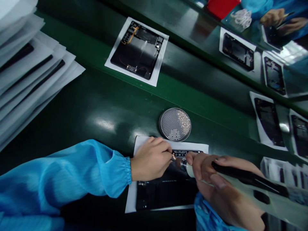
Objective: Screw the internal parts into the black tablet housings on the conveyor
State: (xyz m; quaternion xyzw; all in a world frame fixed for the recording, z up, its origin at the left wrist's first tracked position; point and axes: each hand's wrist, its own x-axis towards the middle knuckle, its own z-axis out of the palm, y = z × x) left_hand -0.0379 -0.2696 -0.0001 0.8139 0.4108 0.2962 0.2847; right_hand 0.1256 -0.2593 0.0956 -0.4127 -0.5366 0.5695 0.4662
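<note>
An open black device (166, 194) lies on a white sheet (131, 202) below the middle of the view. My left hand (151, 158) rests over its upper left part, fingers pinched together beside the circuit strip; what they hold, if anything, is too small to make out. My right hand (214, 176) is wrapped round a pale electric screwdriver (243, 186) with a black lever. The driver's tip meets the device close to my left fingertips. Just above the device sits a round dish (175, 124) with a dimpled surface and many tiny shiny screws on its right side.
Stacked white sheets (36, 77) with dark devices between them stand at left. Another open device (137, 49) lies on paper at top. On the right are several more devices (269, 120) and a clear bin (281, 173). Another person's hands (284, 21) work at top right.
</note>
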